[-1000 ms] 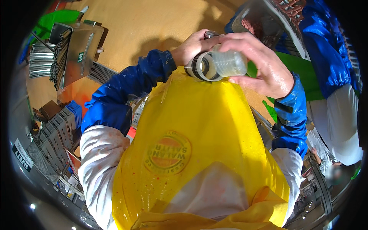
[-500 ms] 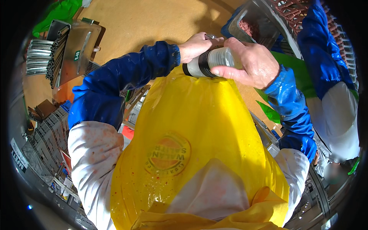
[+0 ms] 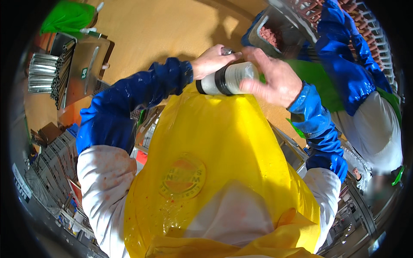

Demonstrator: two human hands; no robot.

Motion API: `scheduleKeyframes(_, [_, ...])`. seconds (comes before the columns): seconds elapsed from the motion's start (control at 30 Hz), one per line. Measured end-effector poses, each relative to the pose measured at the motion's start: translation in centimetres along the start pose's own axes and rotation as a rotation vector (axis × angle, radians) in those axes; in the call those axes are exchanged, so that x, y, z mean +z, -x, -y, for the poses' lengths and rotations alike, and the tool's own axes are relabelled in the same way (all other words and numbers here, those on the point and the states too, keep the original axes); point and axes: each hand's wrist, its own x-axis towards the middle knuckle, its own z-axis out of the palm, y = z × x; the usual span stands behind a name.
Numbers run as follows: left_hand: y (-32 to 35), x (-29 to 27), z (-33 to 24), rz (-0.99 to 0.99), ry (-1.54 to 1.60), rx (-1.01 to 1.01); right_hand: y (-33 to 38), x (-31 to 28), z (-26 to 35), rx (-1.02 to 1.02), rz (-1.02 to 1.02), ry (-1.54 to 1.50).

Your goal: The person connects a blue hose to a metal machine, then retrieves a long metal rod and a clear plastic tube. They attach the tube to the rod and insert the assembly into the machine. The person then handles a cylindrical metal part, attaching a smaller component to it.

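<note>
In front of the yellow apron [image 3: 223,137], a white cylinder [image 3: 210,84] with black bands lies sideways, its translucent ridged end [image 3: 236,77] toward the right. My left hand [image 3: 208,62] is closed just beyond the cylinder, with a small shiny metal-looking piece [image 3: 226,50] between thumb and finger; its kind is unclear. Blurred by motion, my right hand [image 3: 279,79] is at the ridged end, thumb and fingers apart around it. Whether it touches the cylinder I cannot tell.
A tub of pink minced meat [image 3: 270,36] stands at the far right, near hanging sausages [image 3: 370,26]. A co-worker's blue sleeve [image 3: 344,64] is close on my right. A cart with metal bars [image 3: 42,73] stands at the left; stacked grey crates [image 3: 53,159] are below it.
Both hands and the cylinder show slightly lower and further left. The right hand's grip around the ridged end has loosened. The co-worker's blue sleeve at the right has shifted left.
</note>
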Motion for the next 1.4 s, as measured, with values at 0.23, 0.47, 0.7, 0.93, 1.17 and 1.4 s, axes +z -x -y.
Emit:
scheduleKeyframes(0.23, [0.3, 1.0, -1.4, 0.081, 0.018, -0.038, -0.1, 1.4, -1.1, 0.373, 0.143, -0.319])
scheduleKeyframes(0.47, [-2.1, 1.1, -0.5, 0.180, -0.037, 0.021, 1.3, -0.1, -2.1, -0.008, 0.120, -0.138])
scheduleKeyframes(0.7, [-2.6, 1.8, 0.0, 0.083, 0.075, -0.039, 1.5, -1.2, -1.8, -0.299, -0.190, 0.050])
scheduleKeyframes(0.93, [-3.0, 1.8, -0.5, 0.122, 0.063, -0.085, 0.8, 0.7, -2.4, 0.434, 0.170, -0.202])
scheduleKeyframes(1.17, [-4.9, 0.5, 2.0, 0.136, -0.093, -0.060, 0.6, 2.1, -3.3, -0.050, -0.052, -0.130])
scheduleKeyframes(1.4, [-2.7, 0.3, 0.4, 0.050, 0.370, -0.203, -1.9, 1.8, -4.3, -0.166, -0.010, -0.271])
